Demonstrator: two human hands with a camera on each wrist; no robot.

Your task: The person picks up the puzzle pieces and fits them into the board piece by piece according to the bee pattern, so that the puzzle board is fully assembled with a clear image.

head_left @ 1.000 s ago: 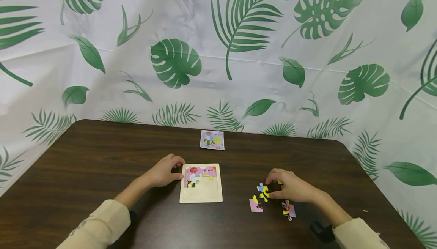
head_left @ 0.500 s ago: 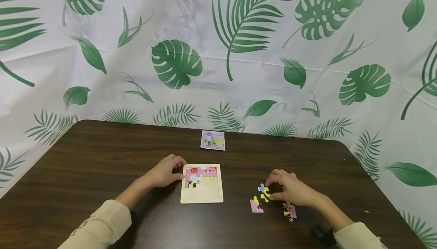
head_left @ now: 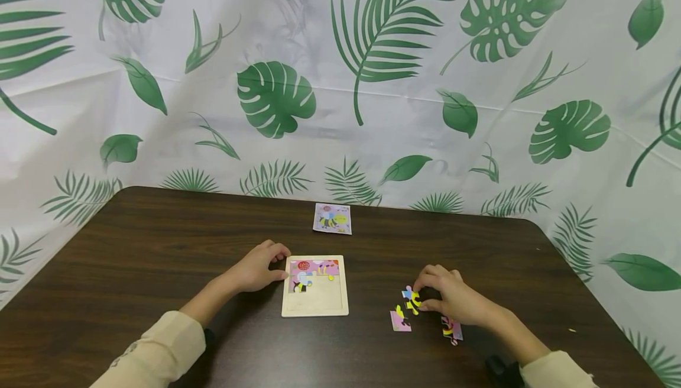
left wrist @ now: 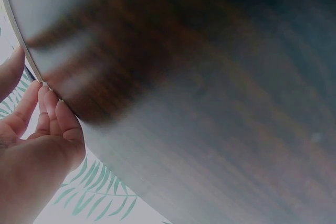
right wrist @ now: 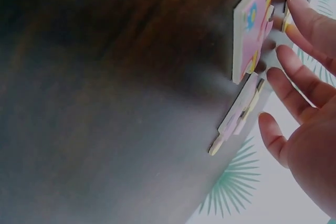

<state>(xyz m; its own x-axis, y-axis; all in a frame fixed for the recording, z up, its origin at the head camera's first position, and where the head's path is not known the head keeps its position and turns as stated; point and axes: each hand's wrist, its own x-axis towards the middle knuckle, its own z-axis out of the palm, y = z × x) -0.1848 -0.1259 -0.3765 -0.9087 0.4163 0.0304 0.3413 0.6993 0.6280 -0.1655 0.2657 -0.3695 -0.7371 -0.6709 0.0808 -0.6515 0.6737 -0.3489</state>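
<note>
In the head view a square wooden puzzle board (head_left: 315, 311) lies on the table, with pink and flower-printed pieces filling its top and part of its left side. My left hand (head_left: 260, 267) rests its thumb and fingertips against the board's left edge; the left wrist view shows these fingers (left wrist: 63, 119) touching the rim. To the right, my right hand (head_left: 452, 293) pinches a blue-and-yellow puzzle piece (head_left: 410, 299) between thumb and forefinger, low at the table. A pink-and-yellow piece (head_left: 400, 320) lies nearer, and a pink-and-red one (head_left: 452, 330) lies partly under the hand.
A square picture card (head_left: 332, 219) showing a bee lies behind the board. The dark wooden table (head_left: 159, 228) ends at a white leaf-patterned cloth (head_left: 319, 128). A tiny yellowish scrap (head_left: 571, 330) sits at the far right.
My right hand has dipped slightly toward the table, covering more of the pink-and-red piece. My left hand stays at the board, which has not moved.
</note>
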